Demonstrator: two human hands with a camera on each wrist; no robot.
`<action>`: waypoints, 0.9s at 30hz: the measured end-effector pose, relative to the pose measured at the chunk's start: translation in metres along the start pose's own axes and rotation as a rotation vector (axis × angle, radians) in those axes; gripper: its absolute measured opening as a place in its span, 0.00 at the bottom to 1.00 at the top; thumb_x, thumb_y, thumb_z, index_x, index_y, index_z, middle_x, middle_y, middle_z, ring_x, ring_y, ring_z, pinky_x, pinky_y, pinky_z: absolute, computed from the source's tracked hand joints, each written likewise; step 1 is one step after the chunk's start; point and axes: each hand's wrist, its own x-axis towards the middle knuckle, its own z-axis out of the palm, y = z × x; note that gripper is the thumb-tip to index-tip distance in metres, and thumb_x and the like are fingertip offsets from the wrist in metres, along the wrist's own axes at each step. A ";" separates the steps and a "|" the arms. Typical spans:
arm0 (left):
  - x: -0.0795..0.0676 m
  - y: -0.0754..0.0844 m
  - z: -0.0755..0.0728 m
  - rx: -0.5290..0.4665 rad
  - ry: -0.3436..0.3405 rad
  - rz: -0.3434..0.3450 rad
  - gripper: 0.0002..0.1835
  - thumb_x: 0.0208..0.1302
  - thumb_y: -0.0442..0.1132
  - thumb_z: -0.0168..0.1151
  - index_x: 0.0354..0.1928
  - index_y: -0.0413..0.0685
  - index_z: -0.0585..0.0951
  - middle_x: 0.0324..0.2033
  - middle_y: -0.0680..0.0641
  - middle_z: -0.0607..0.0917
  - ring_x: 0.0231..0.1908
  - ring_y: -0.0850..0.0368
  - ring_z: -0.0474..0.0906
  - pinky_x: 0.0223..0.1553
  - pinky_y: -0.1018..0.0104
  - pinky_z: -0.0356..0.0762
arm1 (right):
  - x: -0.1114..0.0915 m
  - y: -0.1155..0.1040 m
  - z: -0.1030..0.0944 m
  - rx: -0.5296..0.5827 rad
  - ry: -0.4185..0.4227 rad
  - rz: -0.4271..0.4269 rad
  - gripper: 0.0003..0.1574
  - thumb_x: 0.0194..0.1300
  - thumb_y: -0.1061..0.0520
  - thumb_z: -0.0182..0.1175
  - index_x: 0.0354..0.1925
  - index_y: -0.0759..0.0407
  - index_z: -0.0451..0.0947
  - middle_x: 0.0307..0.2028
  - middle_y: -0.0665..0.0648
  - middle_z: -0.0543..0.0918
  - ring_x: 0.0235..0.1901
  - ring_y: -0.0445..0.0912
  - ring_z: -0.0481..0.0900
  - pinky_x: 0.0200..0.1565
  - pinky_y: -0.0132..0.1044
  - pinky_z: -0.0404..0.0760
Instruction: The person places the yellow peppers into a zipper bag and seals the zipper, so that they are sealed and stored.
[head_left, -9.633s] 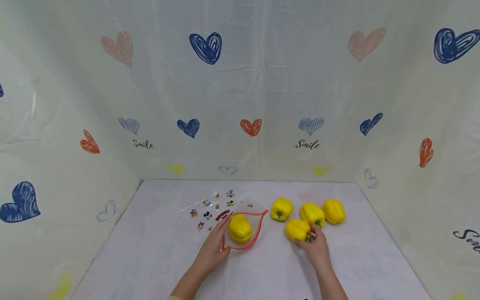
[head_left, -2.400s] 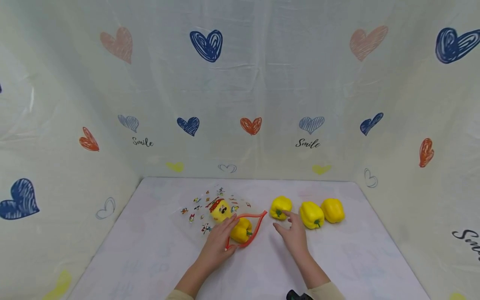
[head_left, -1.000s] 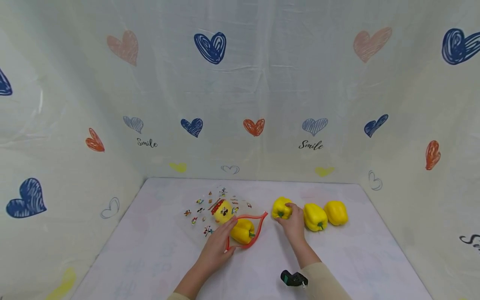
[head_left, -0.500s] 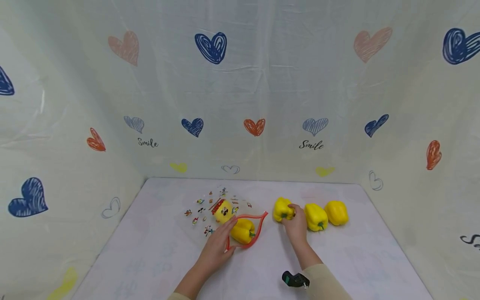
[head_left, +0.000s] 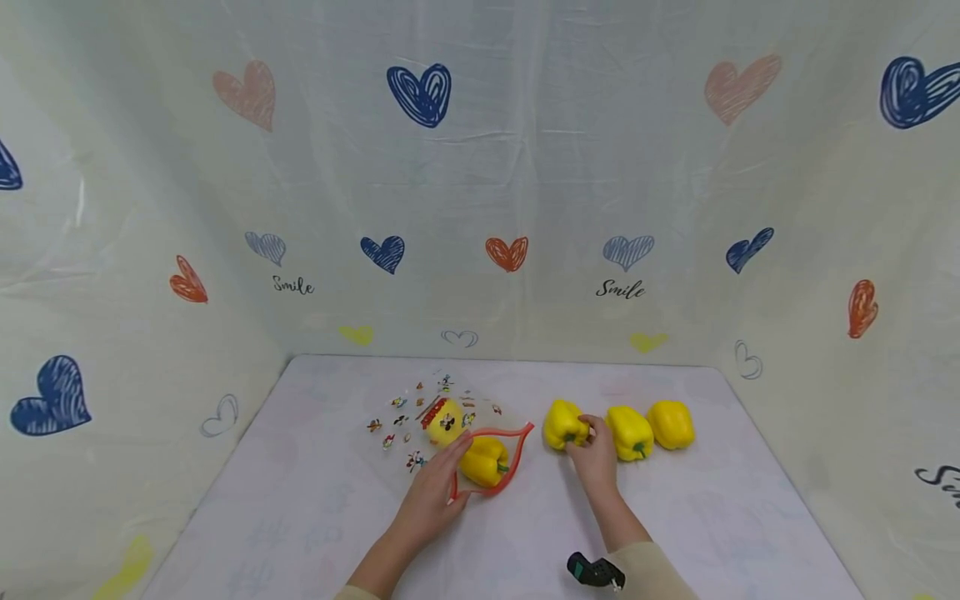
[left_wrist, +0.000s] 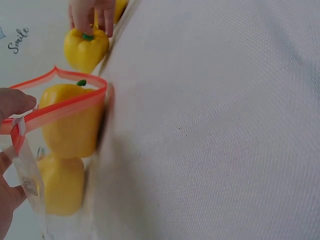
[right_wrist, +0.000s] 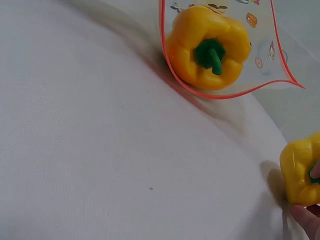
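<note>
My left hand (head_left: 435,493) holds the mouth of a clear plastic zip bag (left_wrist: 65,107) with a red rim, keeping it spread open. Inside lie two yellow bell peppers: one (head_left: 484,462) just within the mouth, stem outward, and another (head_left: 444,422) deeper, seen through cartoon prints. To the right, my right hand (head_left: 596,462) grips a third yellow bell pepper (head_left: 562,423) with thumb and fingers near its green stem. The right wrist view catches only part of that pepper (right_wrist: 299,170) and a few fingertips (right_wrist: 306,220).
Two more yellow bell peppers, a nearer one (head_left: 630,432) and a farther one (head_left: 671,424), stand right of my right hand. A dark device (head_left: 595,571) sits by the right sleeve. Behind the white table (head_left: 300,500) hangs a heart-printed curtain (head_left: 465,183).
A second pepper has entered the bag since the oldest frame. My right hand came to the back pepper, took hold of it, and it has shifted slightly toward me. The left hand keeps its place.
</note>
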 end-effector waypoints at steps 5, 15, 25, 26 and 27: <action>0.000 0.000 0.000 -0.006 -0.009 -0.018 0.47 0.53 0.33 0.74 0.73 0.53 0.61 0.73 0.53 0.61 0.69 0.52 0.61 0.66 0.48 0.63 | -0.009 0.000 -0.004 0.071 -0.024 0.044 0.35 0.57 0.73 0.59 0.63 0.64 0.64 0.66 0.65 0.63 0.59 0.63 0.69 0.53 0.47 0.79; 0.001 0.000 0.000 -0.014 -0.017 -0.051 0.46 0.53 0.33 0.74 0.73 0.53 0.61 0.73 0.53 0.61 0.69 0.52 0.60 0.66 0.47 0.62 | -0.026 -0.015 -0.011 0.059 -0.091 0.023 0.33 0.57 0.70 0.62 0.61 0.62 0.67 0.65 0.66 0.64 0.57 0.62 0.70 0.53 0.47 0.79; 0.001 -0.001 0.002 0.002 0.002 -0.032 0.46 0.53 0.33 0.74 0.73 0.52 0.62 0.73 0.51 0.61 0.68 0.49 0.62 0.65 0.46 0.64 | -0.044 -0.017 -0.017 0.097 -0.143 0.009 0.32 0.58 0.65 0.66 0.60 0.63 0.68 0.63 0.65 0.67 0.56 0.60 0.72 0.54 0.44 0.79; 0.001 -0.001 0.002 0.004 0.002 -0.027 0.46 0.53 0.33 0.74 0.73 0.52 0.62 0.73 0.51 0.61 0.68 0.49 0.61 0.65 0.46 0.64 | -0.045 -0.017 -0.018 0.097 -0.148 0.011 0.32 0.58 0.65 0.66 0.60 0.62 0.68 0.63 0.64 0.67 0.56 0.59 0.73 0.54 0.44 0.79; 0.001 -0.002 0.002 0.008 0.003 -0.025 0.46 0.53 0.33 0.74 0.73 0.52 0.61 0.73 0.52 0.61 0.68 0.50 0.61 0.65 0.46 0.64 | -0.047 -0.016 -0.018 0.096 -0.151 0.012 0.32 0.58 0.65 0.66 0.60 0.62 0.68 0.63 0.64 0.67 0.56 0.59 0.73 0.54 0.44 0.79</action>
